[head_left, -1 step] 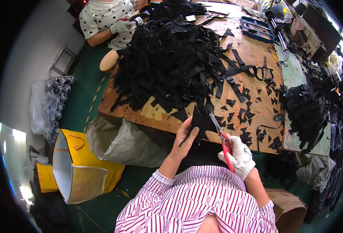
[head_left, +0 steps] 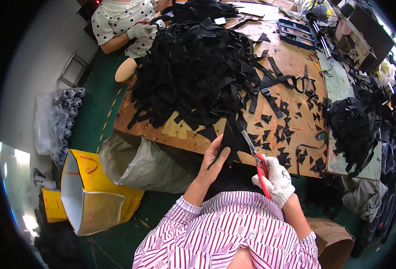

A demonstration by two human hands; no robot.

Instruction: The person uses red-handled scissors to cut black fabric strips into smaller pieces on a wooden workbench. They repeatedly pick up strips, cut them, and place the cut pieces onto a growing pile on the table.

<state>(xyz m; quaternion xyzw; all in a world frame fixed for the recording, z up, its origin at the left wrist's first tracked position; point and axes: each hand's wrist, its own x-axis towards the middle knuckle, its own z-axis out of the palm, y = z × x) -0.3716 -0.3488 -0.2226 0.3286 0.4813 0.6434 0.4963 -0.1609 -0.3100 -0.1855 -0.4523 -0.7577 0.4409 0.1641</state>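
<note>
My bare left hand (head_left: 214,160) is closed on a black fabric piece (head_left: 233,138) at the table's front edge. Thumb and fingers pinch its lower end. In its white knit glove, my right hand (head_left: 276,183) grips a red-handled pliers-like tool (head_left: 255,152) with long metal jaws. The jaws point up and left, beside the fabric's right edge; whether they touch it I cannot tell. Just beyond my hands rises a big heap of black strap pieces (head_left: 193,71), some with buckles. Small black triangular offcuts (head_left: 282,133) lie scattered to the right.
Black-handled scissors (head_left: 305,84) and a blue tray (head_left: 296,33) lie on the wooden table (head_left: 162,133). More black straps (head_left: 355,130) hang at right. A yellow bag (head_left: 90,193) and grey sack (head_left: 157,168) stand at left. Across the table, a gloved co-worker's hand (head_left: 139,31) works.
</note>
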